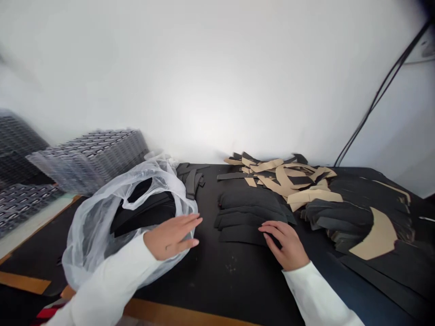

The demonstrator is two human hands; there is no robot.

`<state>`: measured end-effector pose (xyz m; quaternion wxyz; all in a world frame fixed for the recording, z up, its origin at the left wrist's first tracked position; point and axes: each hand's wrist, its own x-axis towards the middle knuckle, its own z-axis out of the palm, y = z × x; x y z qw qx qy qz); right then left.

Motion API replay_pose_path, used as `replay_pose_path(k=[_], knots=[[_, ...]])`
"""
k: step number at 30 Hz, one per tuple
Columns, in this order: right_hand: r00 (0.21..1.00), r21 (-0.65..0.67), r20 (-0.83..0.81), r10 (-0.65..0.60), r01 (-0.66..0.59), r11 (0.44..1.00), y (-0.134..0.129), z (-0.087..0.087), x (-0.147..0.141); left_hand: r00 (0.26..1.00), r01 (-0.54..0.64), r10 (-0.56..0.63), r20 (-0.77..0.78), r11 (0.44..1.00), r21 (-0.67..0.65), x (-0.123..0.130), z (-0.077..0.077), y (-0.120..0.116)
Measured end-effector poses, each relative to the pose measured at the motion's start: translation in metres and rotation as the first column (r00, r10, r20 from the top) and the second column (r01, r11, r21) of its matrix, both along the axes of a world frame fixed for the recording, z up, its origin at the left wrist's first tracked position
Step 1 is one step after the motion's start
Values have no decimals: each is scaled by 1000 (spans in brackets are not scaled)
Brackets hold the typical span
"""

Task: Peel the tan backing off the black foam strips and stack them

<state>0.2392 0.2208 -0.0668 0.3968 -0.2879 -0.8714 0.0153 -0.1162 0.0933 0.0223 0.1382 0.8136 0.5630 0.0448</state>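
Observation:
My left hand (175,236) is over the right edge of a clear plastic bag (88,235), its fingers stretched out and holding nothing. Black pieces (146,210) lie inside the bag. My right hand (283,242) rests at the lower right of a pile of black curved pieces (249,210), thumb and fingertips a little apart, with nothing visible between them. The pieces overlap in rows on the black table (217,280).
Tan and black strips (282,174) are heaped against the wall. More black pieces (340,222) and a tan curved piece (377,235) lie to the right. Small dark strips (193,181) lie behind the bag. Stacked clear trays (98,158) stand at the left.

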Motion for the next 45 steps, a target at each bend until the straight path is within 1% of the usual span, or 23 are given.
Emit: replay_pose_path(k=[1, 2, 3, 4, 6, 8, 10, 13, 15, 17, 20, 22, 24, 26, 27, 29, 30, 32, 34, 36, 38, 42, 45], knots=[[1000, 3, 1, 5, -5, 1000, -1, 1, -1, 999, 32, -31, 16, 998, -45, 5, 11, 20], [1000, 7, 4, 9, -9, 1000, -2, 2, -2, 1000, 19, -17, 16, 995, -100, 10, 19, 44], [1000, 9, 12, 14, -14, 1000, -2, 2, -3, 999, -48, 48, -2, 987, -151, 16, 24, 72], [1000, 13, 20, 19, -19, 1000, -1, 2, -3, 996, -93, 92, -16, 984, -151, 23, 26, 102], [999, 24, 37, 26, -27, 999, 2, -1, -1, 985, -170, 167, -38, 976, -136, 39, 23, 157], [999, 46, 39, 30, -31, 998, 7, -7, 3, 972, -236, 232, -47, 963, -128, 56, 14, 200], [999, 67, 24, 25, -26, 997, 13, -14, 9, 960, -281, 277, -44, 953, -111, 74, 5, 227], [1000, 91, 10, 28, -28, 995, 24, -25, 16, 953, -304, 303, -24, 949, -89, 97, -3, 249], [999, 94, 17, 39, -40, 995, 28, -27, 18, 955, -297, 297, -6, 952, -73, 107, -3, 257], [999, 75, 27, 42, -44, 996, 27, -22, 19, 964, -265, 266, 20, 963, -48, 112, 3, 258], [1000, -4, 27, 8, -8, 1000, 17, -8, 18, 981, -174, 174, 84, 985, -10, 102, 22, 243], [999, -62, 44, -13, 16, 998, 10, -1, 17, 984, -96, 92, 152, 995, 14, 86, 37, 223], [995, -100, 99, 16, -6, 995, 5, 1, 15, 974, -25, 12, 225, 998, 57, 68, 50, 190], [978, -103, 193, 83, -64, 993, -1, -3, 12, 958, 38, -64, 280, 994, 100, 57, 56, 143], [964, -92, 245, 106, -86, 992, -5, -6, 10, 949, 77, -106, 297, 991, 106, 55, 55, 116], [933, -46, 342, 107, -98, 994, -13, -13, 7, 908, 177, -210, 363, 977, 123, 58, 47, 60], [920, -21, 380, 93, -92, 996, -17, -16, 6, 893, 192, -228, 387, 973, 130, 62, 39, 34], [901, 9, 430, 64, -75, 997, -29, -19, 7, 902, 183, -208, 379, 978, 101, 71, 21, -8], [893, 5, 446, 62, -71, 997, -41, -18, 11, 925, 124, -146, 350, 989, 85, 80, 0, -35], [903, -13, 423, 78, -80, 997, -54, -16, 15, 948, 45, -76, 310, 993, 106, 90, -19, -47], [918, -19, 385, 90, -90, 996, -65, -15, 18, 966, 3, -42, 255, 988, 152, 103, -37, -47], [937, -18, 345, 58, -55, 998, -85, -15, 14, 988, 11, -52, 149, 965, 263, 127, -67, -38], [945, -8, 326, -7, 10, 1000, -93, -9, 15, 989, 28, -71, 128, 950, 312, 136, -81, -35]])
